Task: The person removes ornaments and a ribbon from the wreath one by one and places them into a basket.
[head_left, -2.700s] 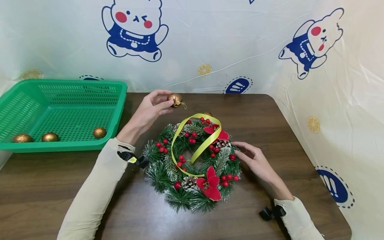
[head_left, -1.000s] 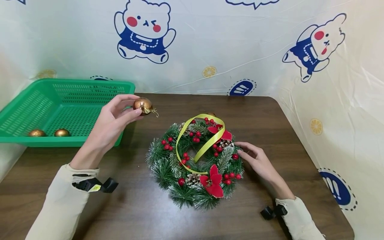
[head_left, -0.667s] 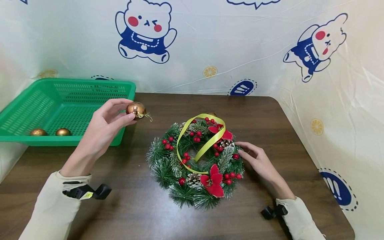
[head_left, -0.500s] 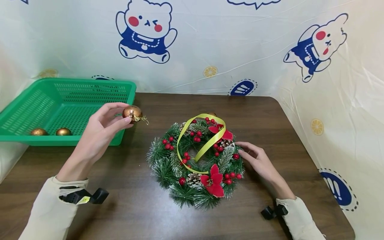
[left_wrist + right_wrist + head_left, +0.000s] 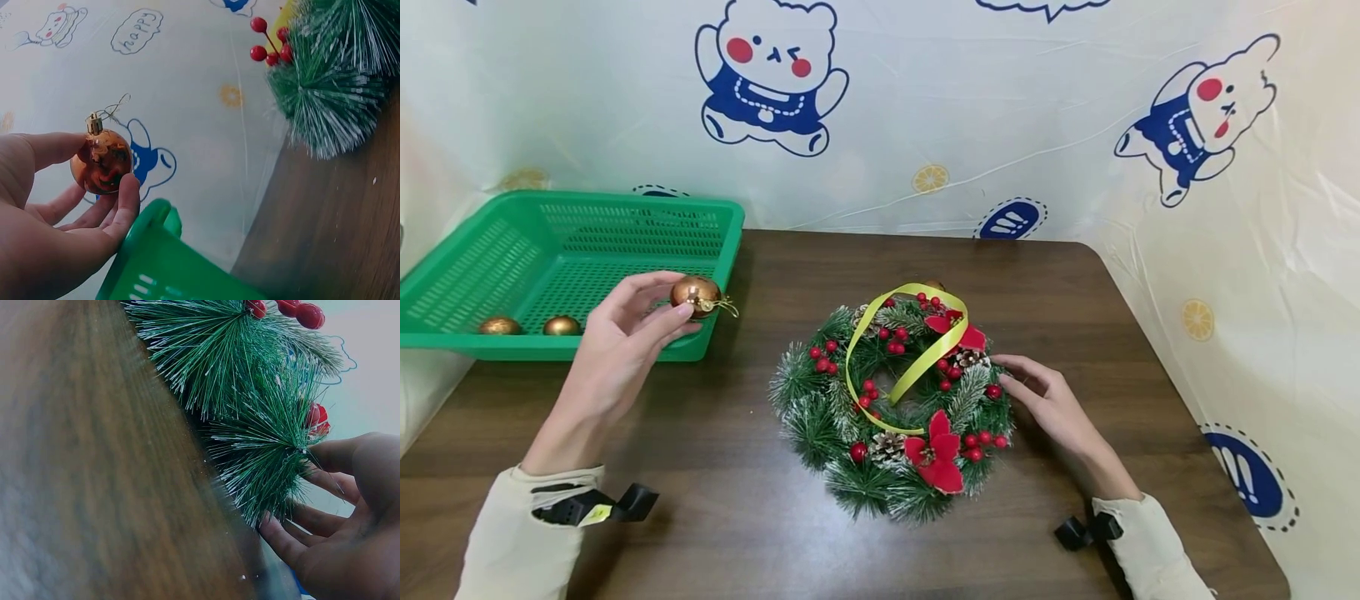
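Note:
My left hand (image 5: 606,354) pinches a shiny copper Christmas ball (image 5: 696,296) between thumb and fingers, its gold cap and loop pointing right. In the head view the ball overlaps the right front corner of the green basket (image 5: 587,348). The left wrist view shows the same ball (image 5: 103,164) above the basket's rim. A green Christmas wreath (image 5: 820,425) with red berries, pinecones, red flowers and a yellow ribbon (image 5: 917,375) lies on the table. My right hand (image 5: 1056,408) holds the wreath's right edge, its thumb and fingers around the bristles (image 5: 262,456) in the right wrist view.
Two gold balls, one far left (image 5: 501,326) and one beside it (image 5: 562,326), lie in the basket. Another ball (image 5: 935,286) peeks out behind the wreath. The brown wooden table (image 5: 760,533) meets a printed plastic sheet (image 5: 880,108) at the back and right.
My left hand has carried the ball from behind the wreath leftward and nearer to me, over to the basket's corner. The right hand has stayed at the wreath. The head view has shifted slightly.

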A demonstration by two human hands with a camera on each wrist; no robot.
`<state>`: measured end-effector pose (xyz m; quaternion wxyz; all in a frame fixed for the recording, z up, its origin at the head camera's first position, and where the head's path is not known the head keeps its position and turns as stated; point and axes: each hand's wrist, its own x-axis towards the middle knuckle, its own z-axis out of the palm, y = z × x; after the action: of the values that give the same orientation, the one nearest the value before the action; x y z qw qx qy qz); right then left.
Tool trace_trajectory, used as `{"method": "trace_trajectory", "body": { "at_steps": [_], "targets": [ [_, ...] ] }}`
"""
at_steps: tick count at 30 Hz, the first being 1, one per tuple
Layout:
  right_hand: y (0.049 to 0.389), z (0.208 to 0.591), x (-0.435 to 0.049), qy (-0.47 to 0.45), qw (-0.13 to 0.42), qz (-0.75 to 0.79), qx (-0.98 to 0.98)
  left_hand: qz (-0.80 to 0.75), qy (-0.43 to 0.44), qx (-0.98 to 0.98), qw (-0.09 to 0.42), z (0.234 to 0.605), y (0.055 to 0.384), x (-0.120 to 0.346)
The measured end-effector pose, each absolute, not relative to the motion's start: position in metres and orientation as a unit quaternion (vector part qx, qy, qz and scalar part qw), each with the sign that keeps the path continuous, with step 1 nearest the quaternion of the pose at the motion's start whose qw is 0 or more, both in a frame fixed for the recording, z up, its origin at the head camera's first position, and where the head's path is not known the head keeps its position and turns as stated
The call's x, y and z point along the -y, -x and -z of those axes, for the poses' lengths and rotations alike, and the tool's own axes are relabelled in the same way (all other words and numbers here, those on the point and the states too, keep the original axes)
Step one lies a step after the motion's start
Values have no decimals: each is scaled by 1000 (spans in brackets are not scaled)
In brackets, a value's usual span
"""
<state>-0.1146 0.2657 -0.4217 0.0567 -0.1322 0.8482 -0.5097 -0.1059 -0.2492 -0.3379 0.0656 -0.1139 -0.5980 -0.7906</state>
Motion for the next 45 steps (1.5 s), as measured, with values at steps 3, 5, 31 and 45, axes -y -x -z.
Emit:
{"method": "trace_trajectory", "body": {
  "at_steps": [3,5,31,45],
  "targets": [
    [115,421,-266,131,58,508,-850,795,118,590,80,340,105,253],
    [115,421,-266,133,57,508,-849,797,121,584,89,341,105,255],
    [117,423,-268,142,57,513,-845,800,79,554,215,342,106,282],
    [117,424,-268,134,60,504,-851,771,12,578,266,346,112,293]
  ]
}}
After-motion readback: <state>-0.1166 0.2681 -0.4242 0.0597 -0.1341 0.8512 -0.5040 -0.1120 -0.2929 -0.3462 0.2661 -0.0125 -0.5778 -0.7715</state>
